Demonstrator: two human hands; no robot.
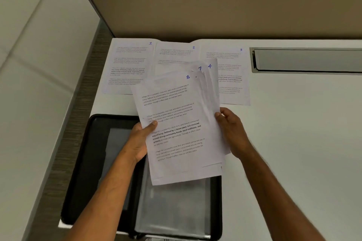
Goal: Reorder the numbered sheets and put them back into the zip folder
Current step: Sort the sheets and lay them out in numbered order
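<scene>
Three sheets (225, 70) are lying sorted on the desk (293, 123); the stack (176, 123) is being gripped by both hands, left (140, 141) and right (233, 131); the folder (98, 162) is waiting open.

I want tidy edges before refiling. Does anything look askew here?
Yes. The fanned stack of white printed sheets, held by the left hand and right hand, is tilted, with staggered edges showing 8, 7 and 4.

Sheets 1 (129, 64), 2 (176, 53) and 3 (233, 76) lay in a row, left to right, at the back of the desk (293, 143) before the partition (215, 6), the open folder (109, 162) sat nearer (at the desk's left edge), and the held stack (180, 123) hung over both between left hand (140, 139) and right hand (233, 131).
</scene>
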